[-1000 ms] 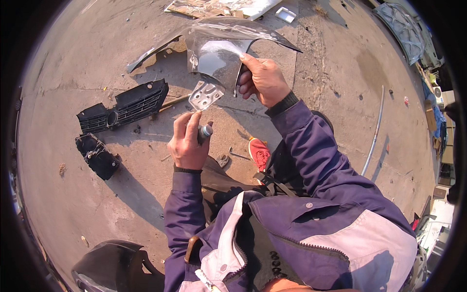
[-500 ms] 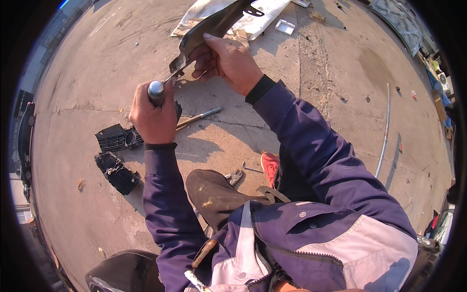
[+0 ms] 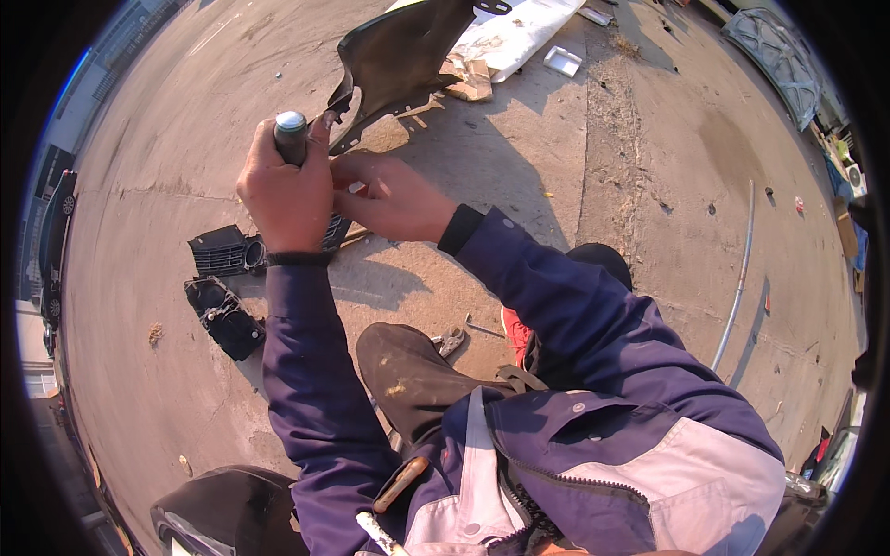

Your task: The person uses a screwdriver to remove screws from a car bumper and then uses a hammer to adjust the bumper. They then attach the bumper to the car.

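Note:
My left hand (image 3: 286, 190) is closed around a screwdriver, its dark, metal-capped handle (image 3: 291, 139) pointing up and its shaft hidden. Its thumb is at the edge of a dark curved panel (image 3: 394, 60), which looks like a car fender and tilts away toward the far side. Just beside it is my right hand (image 3: 394, 196), fingers curled in a pinch below the panel's lower edge. The left hand partly covers those fingertips, and what they hold, if anything, cannot be made out.
Black grille pieces (image 3: 216, 252) and a black plastic housing (image 3: 224, 318) lie on the concrete at left. Pliers (image 3: 451, 341) rest near my red shoe (image 3: 515, 334). White sheeting (image 3: 524, 32) lies beyond; a long metal pipe (image 3: 739, 278) is at right.
My right hand has let go of the panel and come down and left beside my left hand. The panel has swung to show more of its broad face.

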Tool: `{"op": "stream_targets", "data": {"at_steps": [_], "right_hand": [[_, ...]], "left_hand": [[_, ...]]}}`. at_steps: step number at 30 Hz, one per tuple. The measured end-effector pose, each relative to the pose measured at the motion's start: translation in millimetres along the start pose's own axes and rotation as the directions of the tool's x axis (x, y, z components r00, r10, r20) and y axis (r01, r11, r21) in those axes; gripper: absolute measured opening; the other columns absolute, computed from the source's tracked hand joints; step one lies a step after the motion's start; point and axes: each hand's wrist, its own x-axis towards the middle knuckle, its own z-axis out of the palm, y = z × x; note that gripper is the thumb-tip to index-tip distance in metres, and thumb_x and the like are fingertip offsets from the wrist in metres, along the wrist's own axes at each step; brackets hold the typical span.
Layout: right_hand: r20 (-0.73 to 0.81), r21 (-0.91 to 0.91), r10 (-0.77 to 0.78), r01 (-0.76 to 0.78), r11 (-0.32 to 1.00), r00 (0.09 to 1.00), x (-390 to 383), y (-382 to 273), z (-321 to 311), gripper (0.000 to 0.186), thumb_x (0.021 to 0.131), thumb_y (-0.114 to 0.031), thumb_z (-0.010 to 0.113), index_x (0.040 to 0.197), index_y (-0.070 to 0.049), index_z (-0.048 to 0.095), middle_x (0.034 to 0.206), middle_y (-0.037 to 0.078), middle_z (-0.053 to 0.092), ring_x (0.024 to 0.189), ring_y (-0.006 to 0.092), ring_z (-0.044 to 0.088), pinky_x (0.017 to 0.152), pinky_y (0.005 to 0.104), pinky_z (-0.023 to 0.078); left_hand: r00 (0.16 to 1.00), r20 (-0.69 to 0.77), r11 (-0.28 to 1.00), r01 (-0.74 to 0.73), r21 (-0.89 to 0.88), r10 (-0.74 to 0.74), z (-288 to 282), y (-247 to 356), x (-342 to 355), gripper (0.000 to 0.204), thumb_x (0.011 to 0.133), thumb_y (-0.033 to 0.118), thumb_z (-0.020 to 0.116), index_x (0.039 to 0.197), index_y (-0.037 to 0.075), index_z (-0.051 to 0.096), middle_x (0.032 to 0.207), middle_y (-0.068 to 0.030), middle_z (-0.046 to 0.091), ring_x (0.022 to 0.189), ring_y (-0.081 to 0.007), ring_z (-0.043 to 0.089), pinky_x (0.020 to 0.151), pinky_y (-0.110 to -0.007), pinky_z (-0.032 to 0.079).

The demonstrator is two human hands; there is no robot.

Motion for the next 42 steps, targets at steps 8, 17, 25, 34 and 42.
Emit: {"op": "stream_targets", "data": {"at_steps": [8,17,25,34,42], "right_hand": [[0.108,0.073,0.092,-0.1,0.992,0.99,20.9,14.5,40.2,0.048,0.097,-0.013,0.067,0.141,0.002,0.058,0.129,0.026,0.074,0.118,0.0369,0.074,0.097,0.0465,0.058],[0.204,0.21,0.294,-0.336,0.918,0.934,-68.9,3.9,1.2,0.022,0.104,-0.019,0.074,0.116,0.0,0.075,0.108,0.013,0.08,0.097,0.0203,0.077,0.086,0.0362,0.058],[0.258,-0.432,0.39,-0.255,0.865,0.884,-181.5,-10.5,-32.1,0.022,0.102,-0.025,0.075,0.112,-0.005,0.075,0.101,0.019,0.07,0.094,0.0439,0.068,0.079,0.0526,0.052],[-0.027,-0.183,0.436,-0.433,0.882,0.9,-276.6,-72.1,-60.5,0.021,0.096,-0.001,0.074,0.117,-0.002,0.076,0.104,0.01,0.07,0.094,0.0208,0.069,0.083,0.0352,0.055],[0.231,0.521,0.774,-0.747,0.413,0.589,-327.5,-85.6,-61.5,0.029,0.107,0.0,0.055,0.132,0.006,0.07,0.127,0.016,0.077,0.118,0.0249,0.075,0.104,0.0358,0.059]], "left_hand": [[0.996,0.07,0.998,0.042,0.052,-0.046,-8.6,9.8,-5.3,0.034,0.091,0.03,0.09,0.102,0.003,0.073,0.087,-0.0197,0.075,0.08,-0.039,0.074,0.074,-0.045,0.058],[0.917,0.261,0.888,0.369,-0.276,-0.3,-11.5,7.4,-49.7,0.031,0.091,0.024,0.092,0.107,0.002,0.078,0.094,-0.0043,0.077,0.081,-0.0113,0.067,0.078,-0.029,0.055],[0.831,0.431,0.389,0.548,-0.74,-0.352,-8.8,23.1,-128.2,0.04,0.114,0.027,0.066,0.14,-0.004,0.064,0.138,-0.0151,0.071,0.121,-0.0166,0.069,0.105,-0.034,0.057],[0.617,0.456,0.194,0.706,-0.681,-0.642,4.3,26.0,-207.6,0.046,0.101,-0.006,0.07,0.142,-0.001,0.048,0.142,-0.0165,0.059,0.116,-0.0184,0.069,0.1,-0.031,0.059],[0.232,0.793,-0.446,0.723,-0.528,-0.564,15.2,10.3,-267.6,0.048,0.102,-0.004,0.063,0.148,-0.01,0.052,0.132,-0.0195,0.072,0.111,-0.0248,0.077,0.099,-0.036,0.064]]}}
